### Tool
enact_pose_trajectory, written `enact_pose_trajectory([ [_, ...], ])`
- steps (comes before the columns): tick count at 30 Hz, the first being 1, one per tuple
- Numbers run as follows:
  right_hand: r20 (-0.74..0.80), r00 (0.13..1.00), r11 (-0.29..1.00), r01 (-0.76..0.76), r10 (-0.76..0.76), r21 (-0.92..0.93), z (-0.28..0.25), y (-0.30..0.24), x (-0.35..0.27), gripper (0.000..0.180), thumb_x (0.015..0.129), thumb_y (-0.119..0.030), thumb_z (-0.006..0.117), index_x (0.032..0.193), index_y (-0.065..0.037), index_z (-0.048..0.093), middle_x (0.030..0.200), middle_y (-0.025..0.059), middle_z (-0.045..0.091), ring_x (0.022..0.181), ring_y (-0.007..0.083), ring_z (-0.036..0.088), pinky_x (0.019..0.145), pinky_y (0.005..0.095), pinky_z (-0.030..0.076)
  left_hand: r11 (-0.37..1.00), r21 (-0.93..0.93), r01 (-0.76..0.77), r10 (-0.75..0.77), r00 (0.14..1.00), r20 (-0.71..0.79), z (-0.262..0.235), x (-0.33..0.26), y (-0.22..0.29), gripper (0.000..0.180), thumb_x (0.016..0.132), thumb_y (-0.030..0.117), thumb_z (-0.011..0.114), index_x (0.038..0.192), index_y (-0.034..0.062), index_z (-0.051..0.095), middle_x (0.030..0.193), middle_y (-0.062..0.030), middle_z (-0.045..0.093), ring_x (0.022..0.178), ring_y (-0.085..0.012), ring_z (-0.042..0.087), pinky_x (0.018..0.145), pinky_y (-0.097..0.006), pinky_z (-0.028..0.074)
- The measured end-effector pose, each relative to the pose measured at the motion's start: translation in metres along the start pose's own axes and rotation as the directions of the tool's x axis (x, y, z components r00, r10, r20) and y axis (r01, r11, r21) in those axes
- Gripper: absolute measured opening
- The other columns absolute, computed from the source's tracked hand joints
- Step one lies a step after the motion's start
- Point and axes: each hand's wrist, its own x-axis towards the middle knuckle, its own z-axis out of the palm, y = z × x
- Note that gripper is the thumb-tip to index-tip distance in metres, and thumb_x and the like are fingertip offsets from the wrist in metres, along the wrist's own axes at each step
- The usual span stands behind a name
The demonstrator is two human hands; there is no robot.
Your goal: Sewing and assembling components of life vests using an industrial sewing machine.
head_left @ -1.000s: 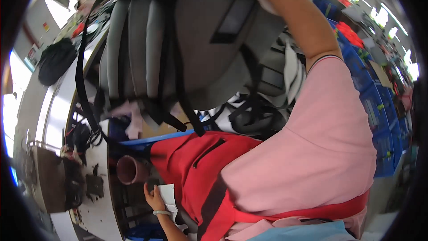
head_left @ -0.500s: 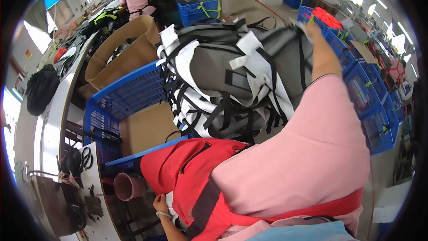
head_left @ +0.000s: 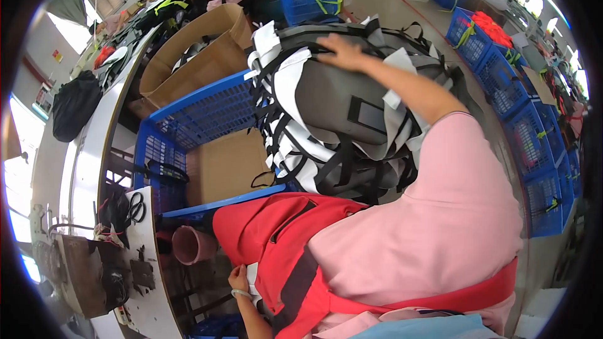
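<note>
A tall heap of grey fabric pieces (head_left: 326, 97) with white panels and black straps lies in front of me. My right hand (head_left: 344, 53) rests on the upper part of this heap, fingers spread over the grey cloth. Low on the left, beside my red apron (head_left: 264, 223), my left hand (head_left: 239, 278) is closed with its fingertips at a white piece of cloth (head_left: 252, 274). Most of that white piece is hidden by the apron.
Left of the heap stands a blue plastic crate (head_left: 207, 113) with cardboard on its bottom. Behind it is a large cardboard box (head_left: 195, 56). A white worktable (head_left: 141, 245) bears scissors (head_left: 136, 207); a pink bin (head_left: 190, 245) sits beside it. Blue crates (head_left: 534, 144) line the right.
My right hand has come left from the heap's far right side, where it was at a raised grey piece, onto the top. My left hand stays beside the apron. The whole view has shifted.
</note>
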Motion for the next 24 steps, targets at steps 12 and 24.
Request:
enact_pose_trajectory([
  [12, -0.020, 0.996, 0.930, 0.071, -0.084, -0.361, 0.181, -0.044, -0.047, 0.061, 0.090, -0.040, 0.051, 0.146, -0.024, 0.032, 0.152, 0.0068, 0.028, 0.142, 0.0345, 0.018, 0.110, 0.0567, 0.013, 0.999, 0.011, 0.048, -0.048, 0.999, -0.001, 0.006, -0.003, -0.007, 0.029, 0.086, 0.023, 0.071, 0.097, -0.0039, 0.069, 0.084, -0.0075, 0.069, 0.075, -0.0119, 0.060, 0.070, -0.027, 0.049],
  [24, -0.316, 0.846, 0.888, 0.334, -0.430, -0.316, 0.048, -0.032, 0.080, 0.052, 0.088, -0.056, 0.050, 0.134, -0.033, 0.050, 0.143, 0.0085, 0.042, 0.133, 0.0291, 0.035, 0.101, 0.0485, 0.028, 0.679, 0.441, -0.586, 0.546, 0.806, 0.229, 0.022, 0.020, 0.206, 0.028, 0.084, 0.006, 0.062, 0.111, -0.0005, 0.061, 0.106, -0.0195, 0.061, 0.097, -0.0380, 0.060, 0.083, -0.040, 0.050],
])
